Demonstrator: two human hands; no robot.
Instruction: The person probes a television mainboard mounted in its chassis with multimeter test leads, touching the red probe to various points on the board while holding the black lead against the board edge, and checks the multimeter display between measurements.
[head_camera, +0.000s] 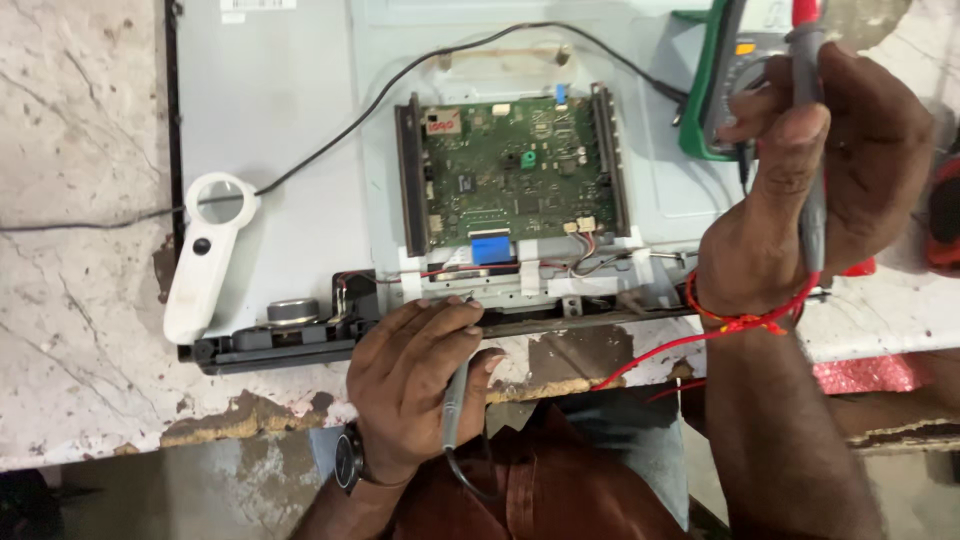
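My left hand (415, 375) grips a grey test probe (455, 400), its tip resting on the lower metal edge of an opened flat panel (290, 100). A black lead trails from the probe toward my chest. My right hand (810, 170) is raised at the right and holds a second grey probe (812, 215) with a red tip and a red wire (660, 355). Its fingers touch a green-cased multimeter (715, 90). A green circuit board (510, 170) sits in a metal frame in the panel's middle, beyond my left hand.
A white handheld magnifier (205, 255) lies on the panel's left side. A black cable (330, 150) runs across the panel from the left. The panel rests on a worn marble counter (80, 300) with a chipped front edge. A round speaker (292, 312) sits at the panel's bottom left.
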